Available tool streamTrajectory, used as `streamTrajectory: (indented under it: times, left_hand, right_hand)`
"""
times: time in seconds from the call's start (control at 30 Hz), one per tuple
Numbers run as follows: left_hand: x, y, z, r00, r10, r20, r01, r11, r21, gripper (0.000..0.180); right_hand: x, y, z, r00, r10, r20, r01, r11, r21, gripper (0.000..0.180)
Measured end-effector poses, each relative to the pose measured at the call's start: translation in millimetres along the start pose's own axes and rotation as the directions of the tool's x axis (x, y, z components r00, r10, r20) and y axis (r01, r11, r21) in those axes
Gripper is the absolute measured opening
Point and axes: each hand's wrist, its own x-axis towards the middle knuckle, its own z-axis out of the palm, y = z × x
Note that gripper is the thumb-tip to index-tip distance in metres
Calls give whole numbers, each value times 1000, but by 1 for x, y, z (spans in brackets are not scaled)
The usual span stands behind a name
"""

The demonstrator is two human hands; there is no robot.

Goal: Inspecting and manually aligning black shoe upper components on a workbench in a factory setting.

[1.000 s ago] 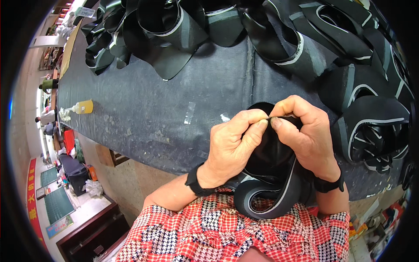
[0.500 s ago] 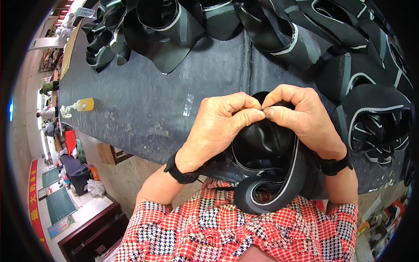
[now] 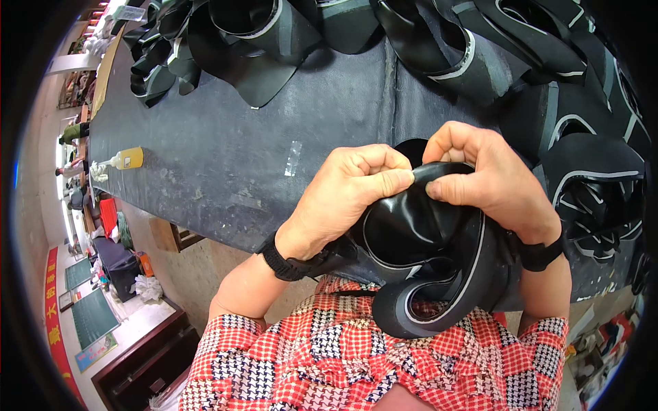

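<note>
A black rubbery sheet piece with grey edge strips lies curled over the near edge of the table, in front of my body. My left hand pinches its upper edge between thumb and forefinger. Just to the right, my right hand grips the same edge, thumb on the near side and fingers curled behind. A short stretch of glossy black edge shows between the two hands. The piece's lower end loops round with a pale line along its rim. Its far underside is hidden by my hands.
Similar black pieces with grey strips are heaped along the far side of the dark table, and more lie at the right. A yellow bottle stands at the left. Clear tape sticks to the tabletop.
My hands have moved apart from fingertips nearly touching; the right hand has shifted right along the edge. More of the glossy edge now shows between them.
</note>
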Motion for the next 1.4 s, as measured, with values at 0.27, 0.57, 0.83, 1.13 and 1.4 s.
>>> streamTrajectory:
  times: [0.27, 0.57, 0.83, 1.13, 1.4]
  left_hand:
    - [10, -4, -2, 990, -2, 143, 35, 974, -223, 10]
    - [15, 4, -4, 967, 33, 252, -5, 994, -110, 10]
    - [14, 3, -2, 961, 45, 271, -54, 998, 27, 9]
    - [10, 6, 4, 969, 38, 245, -91, 974, 207, 9]
    - [9, 4, 2, 982, 68, 175, -88, 990, 109, 8]
  right_hand:
    - [7, -8, -12, 986, 136, 93, -150, 976, 159, 18]
    - [10, 23, -7, 990, 53, 128, -113, 843, 526, 26]
    - [2, 21, 0, 999, -5, 53, -19, 902, 431, 29]
    - [-2, 29, -5, 994, -28, 105, -22, 892, 451, 29]
    - [-1, 24, -6, 996, 31, 80, -66, 871, 486, 36]
